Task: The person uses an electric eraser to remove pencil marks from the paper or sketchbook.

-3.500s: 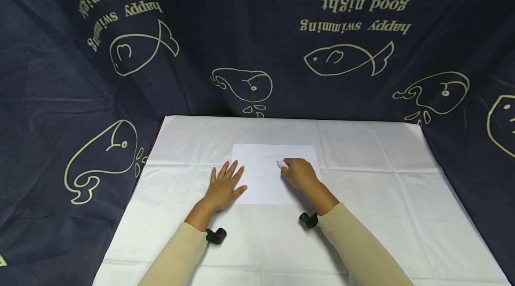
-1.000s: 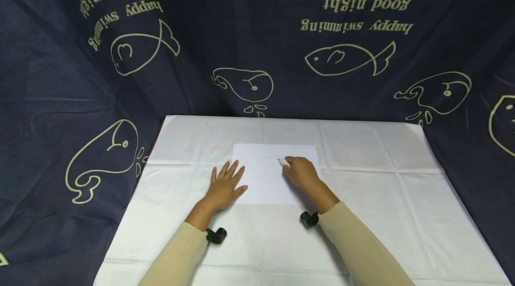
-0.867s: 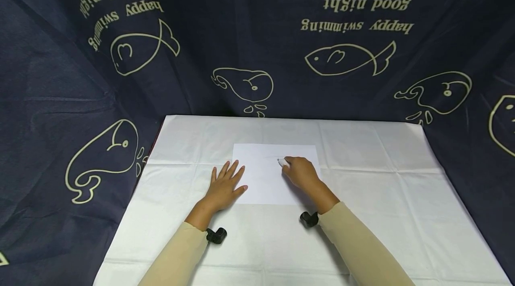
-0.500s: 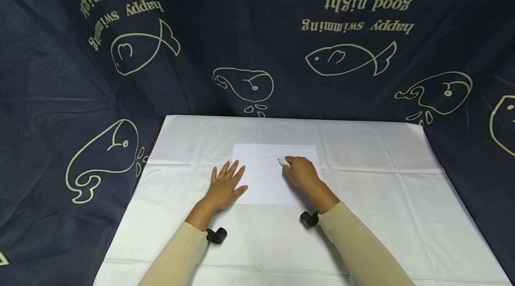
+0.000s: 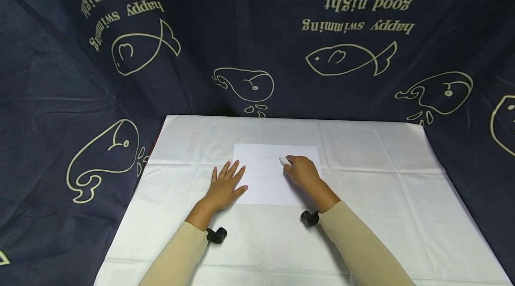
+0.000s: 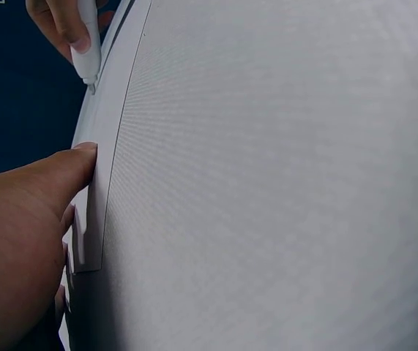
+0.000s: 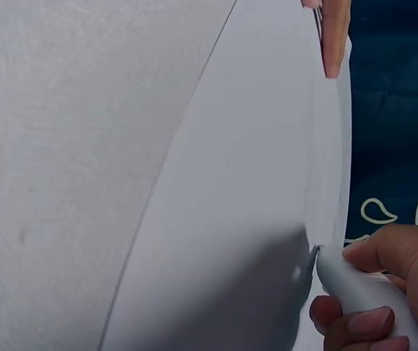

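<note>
A sheet of white paper [image 5: 261,187] lies on the white cloth. My left hand [image 5: 222,191] rests flat at its left edge with fingers spread. In the left wrist view, the thumb [image 6: 73,167] lies along the paper. My right hand [image 5: 301,172] grips a thick white pen-like tool [image 7: 366,289] with a tapered nose and a thin grey tip. That tip is right at the paper's surface in the upper right part of the sheet, near faint lines. Most of the tool's body is hidden in the hand in the head view.
The white cloth [image 5: 370,214] with fold creases covers the table. Behind and to the left hangs a dark blue curtain [image 5: 277,44] with fish and whale outlines. A small black camera [image 5: 217,235] sits at the left wrist, another camera [image 5: 310,218] at the right.
The right hand and the tool's tip have shifted slightly right and away across the paper, with small movements back and forth. My left hand has stayed in place.
</note>
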`<state>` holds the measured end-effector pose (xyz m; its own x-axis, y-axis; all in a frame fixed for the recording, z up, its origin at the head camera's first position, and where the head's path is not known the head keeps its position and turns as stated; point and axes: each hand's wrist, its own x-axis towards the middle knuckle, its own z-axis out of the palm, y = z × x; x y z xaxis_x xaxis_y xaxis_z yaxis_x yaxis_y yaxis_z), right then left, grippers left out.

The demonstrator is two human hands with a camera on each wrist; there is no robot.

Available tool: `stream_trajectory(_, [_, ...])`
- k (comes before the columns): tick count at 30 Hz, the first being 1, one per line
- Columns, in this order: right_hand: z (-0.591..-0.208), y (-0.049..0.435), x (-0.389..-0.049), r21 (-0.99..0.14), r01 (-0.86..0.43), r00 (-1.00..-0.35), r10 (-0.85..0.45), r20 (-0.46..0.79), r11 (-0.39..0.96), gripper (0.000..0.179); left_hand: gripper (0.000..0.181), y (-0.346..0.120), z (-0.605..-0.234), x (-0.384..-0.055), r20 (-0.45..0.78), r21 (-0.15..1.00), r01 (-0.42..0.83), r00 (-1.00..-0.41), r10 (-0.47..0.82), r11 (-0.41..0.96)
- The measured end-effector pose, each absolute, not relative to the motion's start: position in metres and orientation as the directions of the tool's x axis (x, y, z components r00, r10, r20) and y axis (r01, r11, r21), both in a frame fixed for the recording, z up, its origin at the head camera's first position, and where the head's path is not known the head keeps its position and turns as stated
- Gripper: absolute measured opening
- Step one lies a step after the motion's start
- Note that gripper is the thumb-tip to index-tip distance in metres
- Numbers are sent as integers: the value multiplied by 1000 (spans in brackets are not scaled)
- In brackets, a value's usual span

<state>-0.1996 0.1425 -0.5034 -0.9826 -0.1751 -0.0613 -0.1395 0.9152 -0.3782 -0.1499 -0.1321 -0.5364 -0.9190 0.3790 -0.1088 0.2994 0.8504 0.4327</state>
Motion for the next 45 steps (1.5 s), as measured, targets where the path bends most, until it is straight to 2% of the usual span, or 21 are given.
stream_trajectory(25, [-506, 146, -202, -392, -129, -982, -172, -77, 911, 42, 67, -131, -536, -148, -105, 432, 303, -919, 381, 850])
stream_trajectory(33, [-502, 151, -202, -387, -81, -982, -140, -128, 918, 45, 68, -132, -537, -150, -109, 429, 302, -918, 381, 851])
stream_trajectory(45, [-503, 166, -200, -387, -53, -984, -113, -134, 920, 46, 69, -133, -538, -151, -123, 423, 301, -915, 384, 854])
